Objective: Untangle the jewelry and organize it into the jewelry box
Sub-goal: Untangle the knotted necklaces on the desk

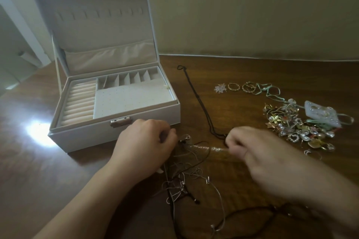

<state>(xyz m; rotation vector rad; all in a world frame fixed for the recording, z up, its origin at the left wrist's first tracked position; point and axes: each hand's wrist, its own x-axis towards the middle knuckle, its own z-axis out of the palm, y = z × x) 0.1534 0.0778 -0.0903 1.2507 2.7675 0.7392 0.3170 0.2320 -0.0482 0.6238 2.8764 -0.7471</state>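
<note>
Strand axis: beaded strand (206, 149) runs left-right between the hands, over the tangle (184, 176) on the worktop
Left hand (143, 145): fingers pinching its left end
Right hand (258, 153): blurred, fingers gripping its right end
Jewelry box (116, 132): open, nearest the left hand

A person's right hand (258, 151) is smeared by motion blur, its fingers indistinct where they close on a glittery band (206, 149), itself blurred; what the band is cannot be told. The left hand (147, 141) curls over the top of a tangle of thin cords and chains (186, 178), hiding its fingertips and whatever they grip. The tangle's lower strands run off the bottom edge, as do both forearms. Individual pieces in the heap of trinkets (295, 128) at right are too small and crowded to separate. The left hand covers part of the jewelry box's (87, 137) front wall.
</note>
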